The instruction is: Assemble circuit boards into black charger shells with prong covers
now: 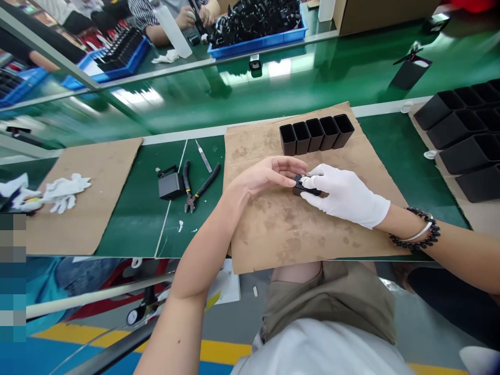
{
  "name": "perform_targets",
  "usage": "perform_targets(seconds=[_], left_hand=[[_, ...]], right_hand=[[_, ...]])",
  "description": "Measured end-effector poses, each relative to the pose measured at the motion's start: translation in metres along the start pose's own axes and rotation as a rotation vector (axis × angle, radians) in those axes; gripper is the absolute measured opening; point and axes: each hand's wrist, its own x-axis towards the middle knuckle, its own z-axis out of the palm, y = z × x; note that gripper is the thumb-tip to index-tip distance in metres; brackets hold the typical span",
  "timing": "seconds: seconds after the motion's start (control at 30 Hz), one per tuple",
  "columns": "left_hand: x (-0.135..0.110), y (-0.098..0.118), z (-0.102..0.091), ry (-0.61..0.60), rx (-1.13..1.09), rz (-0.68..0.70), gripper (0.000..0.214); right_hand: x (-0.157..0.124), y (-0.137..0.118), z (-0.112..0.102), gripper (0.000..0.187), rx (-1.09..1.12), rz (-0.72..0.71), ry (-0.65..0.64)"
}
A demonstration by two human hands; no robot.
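Observation:
In the head view, a small black plastic box [307, 186] is between my two hands, low over the cardboard sheet [273, 229]. My right hand [338, 194], in a white glove, is closed on its top and near side. From the left, my left hand [271, 174], bare, reaches the box with the thumb at its left end; the fingertips are partly hidden by the glove. What lies under the gloved fingers cannot be made out. Just beyond my hands stands a row of several open-topped black cases [316, 134].
Left of the cardboard lie cutting pliers [191, 192], tweezers [203, 156] and a black box with a cable [171, 185]. White gloves [64, 191] rest further left. More black cases [474, 148] stand at right. Behind runs a green conveyor [187, 104]; a co-worker's hands [195, 18] show beyond.

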Motion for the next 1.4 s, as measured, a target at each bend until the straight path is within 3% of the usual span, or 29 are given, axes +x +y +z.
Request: perform_targets(seconds=[0.13,0.27,0.37,0.5,0.6,0.7,0.87,1.0,1.2,1.4], left_hand=[[-0.007,0.010,-0.013,0.145,0.037,0.085,0.045],[-0.009,0.015,-0.018,0.266,0.065,0.139,0.043],[-0.008,0.014,-0.016,0.322,0.079,0.125,0.043],[-0.006,0.012,-0.012,0.369,0.118,0.122,0.042],[-0.008,0.014,-0.011,0.379,0.123,0.149,0.038],[-0.012,0.017,-0.010,0.317,0.172,0.147,0.035],[-0.011,0.014,-0.004,0.015,0.325,0.045,0.040],[-0.009,0.009,0.001,0.020,0.371,0.051,0.039],[-0.017,0.013,0.009,0.010,0.561,0.252,0.029],[-0.014,0.011,0.006,0.001,0.497,0.224,0.026]], right_hand=[[-0.002,-0.001,-0.006,0.018,-0.011,0.041,0.086],[-0.004,0.003,0.003,0.019,-0.041,0.032,-0.003],[-0.003,0.004,0.006,0.020,-0.005,-0.028,-0.024],[-0.003,0.001,0.002,0.025,0.014,0.023,0.086],[-0.006,0.001,0.008,0.028,-0.007,0.044,0.011],[-0.009,0.006,0.017,0.030,0.022,0.018,-0.069],[-0.010,0.009,0.018,0.025,0.004,-0.008,-0.015],[-0.010,0.005,0.015,0.026,-0.002,-0.014,0.047],[-0.008,-0.002,0.009,0.026,-0.168,-0.029,0.116],[-0.006,0.001,0.004,0.026,-0.054,0.019,-0.034]])
